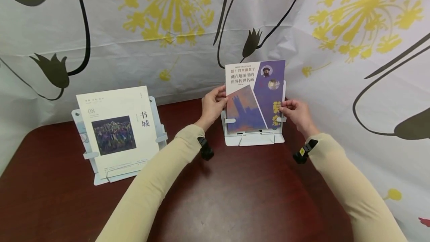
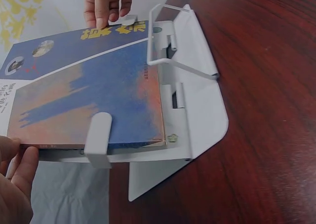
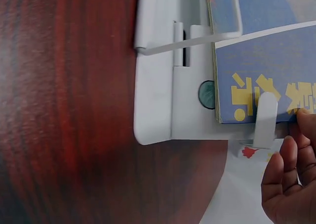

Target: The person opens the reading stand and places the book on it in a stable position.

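Note:
A blue and white book (image 1: 246,98) with a painting on its cover leans on a white book stand (image 1: 231,140). In the head view my left hand (image 1: 212,105) pinches the book's left edge, and my right hand (image 1: 299,114) pinches its right edge, thumb in front. Side clips (image 2: 100,135) of the stand lie over the front of the cover. In the left wrist view a strip of stand shows between the book's bottom edge and the ledge. The right wrist view shows my right thumb on the cover beside a clip (image 3: 266,117).
On the left of the dark red table (image 1: 215,201), a second stand (image 1: 161,133) holds a white magazine (image 1: 117,130) with a dark picture. A white cloth (image 1: 188,62) with yellow flowers hangs behind and to the right.

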